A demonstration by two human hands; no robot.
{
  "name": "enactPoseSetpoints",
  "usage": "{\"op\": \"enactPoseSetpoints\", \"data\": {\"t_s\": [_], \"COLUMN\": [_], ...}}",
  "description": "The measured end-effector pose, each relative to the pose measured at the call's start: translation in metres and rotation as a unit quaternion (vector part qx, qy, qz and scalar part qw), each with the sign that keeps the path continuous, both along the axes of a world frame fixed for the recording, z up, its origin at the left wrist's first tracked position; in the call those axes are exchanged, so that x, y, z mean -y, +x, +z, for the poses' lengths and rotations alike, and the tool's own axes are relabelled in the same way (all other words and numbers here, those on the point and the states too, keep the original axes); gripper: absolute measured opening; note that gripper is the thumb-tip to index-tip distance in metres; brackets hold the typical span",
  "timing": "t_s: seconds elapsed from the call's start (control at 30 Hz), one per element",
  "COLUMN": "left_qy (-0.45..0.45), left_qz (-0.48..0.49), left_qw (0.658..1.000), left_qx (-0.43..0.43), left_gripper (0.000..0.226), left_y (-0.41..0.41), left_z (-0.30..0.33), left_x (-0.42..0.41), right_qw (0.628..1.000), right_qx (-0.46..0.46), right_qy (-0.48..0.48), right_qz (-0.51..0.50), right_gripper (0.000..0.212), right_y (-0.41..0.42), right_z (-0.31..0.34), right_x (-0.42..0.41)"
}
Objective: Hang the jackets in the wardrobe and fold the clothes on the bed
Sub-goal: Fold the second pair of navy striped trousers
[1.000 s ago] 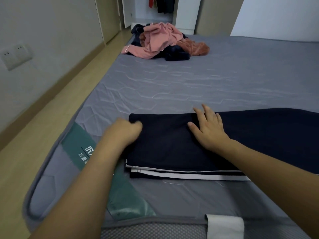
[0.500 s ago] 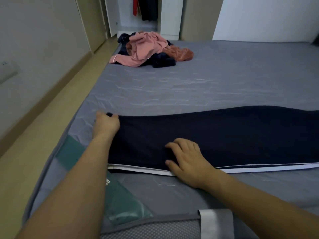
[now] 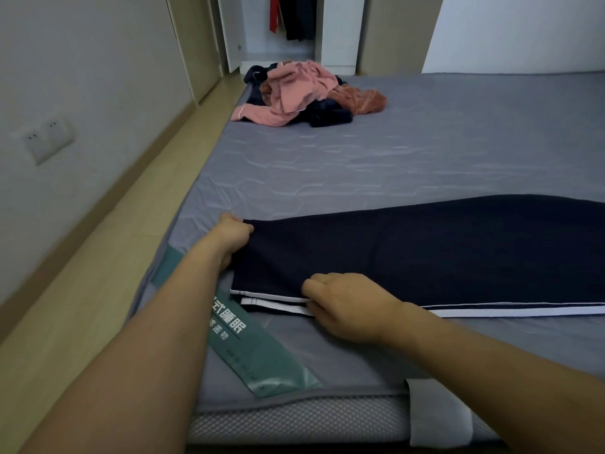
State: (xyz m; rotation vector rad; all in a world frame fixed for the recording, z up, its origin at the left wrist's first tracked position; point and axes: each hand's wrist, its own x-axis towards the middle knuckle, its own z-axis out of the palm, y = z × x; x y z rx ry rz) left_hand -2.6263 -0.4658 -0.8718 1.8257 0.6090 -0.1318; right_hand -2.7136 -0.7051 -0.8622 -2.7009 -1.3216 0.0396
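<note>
Two bare forearms in view, no sleeves visible up to the frame edge. Left hand and right hand both bare: no gloves, no rings, no watch or wristband. Short fingers, nails not visible.

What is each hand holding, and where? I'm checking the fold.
Both grip the navy trousers: left hand at the far end corner, right hand at the near white-striped edge.
</note>
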Motion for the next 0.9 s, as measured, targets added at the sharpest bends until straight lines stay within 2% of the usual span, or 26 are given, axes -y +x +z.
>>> {"op": "enactPoseSetpoints", "data": {"t_s": [0.13,0.2,0.27,0.3,0.4,0.47,0.53,0.6,0.7,0.77,0.83,0.9], "left_qy": [0.001,-0.014,-0.024,-0.025,-0.024,-0.020,-0.027,-0.053,-0.119,-0.133,-0.060,0.077], "left_qz": [-0.020,-0.037,-0.048,-0.047,-0.027,-0.039,-0.045,-0.051,-0.084,-0.128,-0.196,-0.259], "left_qw": [1.000,0.999,0.999,0.999,0.999,0.998,0.997,0.996,0.986,0.978,0.971,0.949], "left_qx": [-0.002,-0.003,0.004,0.009,0.041,0.052,0.053,0.057,0.080,0.099,0.124,0.160], "left_gripper": [0.029,0.032,0.021,0.016,0.025,0.029,0.027,0.022,0.015,0.021,0.027,0.023], "left_y": [0.000,-0.001,-0.002,-0.001,0.003,0.008,0.015,0.025,0.043,0.054,0.063,0.073], "left_z": [0.002,0.003,0.009,0.012,0.028,0.044,0.065,0.087,0.118,0.134,0.146,0.153], "left_x": [0.004,0.008,0.011,0.011,0.010,0.012,0.021,0.040,0.093,0.140,0.192,0.245], "right_qw": [0.999,0.997,0.995,0.994,0.994,0.986,0.955,0.896,0.817,0.786,0.749,0.702], "right_qx": [0.024,0.063,0.087,0.090,0.044,-0.008,-0.094,-0.176,-0.209,-0.209,-0.223,-0.245], "right_qy": [-0.033,-0.043,-0.043,-0.039,0.010,0.072,0.185,0.312,0.438,0.468,0.493,0.540], "right_qz": [0.009,-0.007,-0.034,-0.049,-0.098,-0.149,-0.211,-0.264,-0.312,-0.346,-0.382,-0.394], "right_gripper": [0.018,0.034,0.050,0.050,0.024,0.017,0.021,0.026,0.025,0.025,0.017,0.007], "right_y": [-0.006,-0.010,-0.011,-0.012,-0.009,-0.001,0.009,0.019,0.031,0.036,0.040,0.043], "right_z": [0.002,-0.001,-0.003,-0.004,-0.001,0.009,0.027,0.046,0.065,0.074,0.080,0.086], "right_x": [0.005,0.001,-0.018,-0.032,-0.062,-0.055,-0.029,0.006,0.064,0.105,0.149,0.196]}}
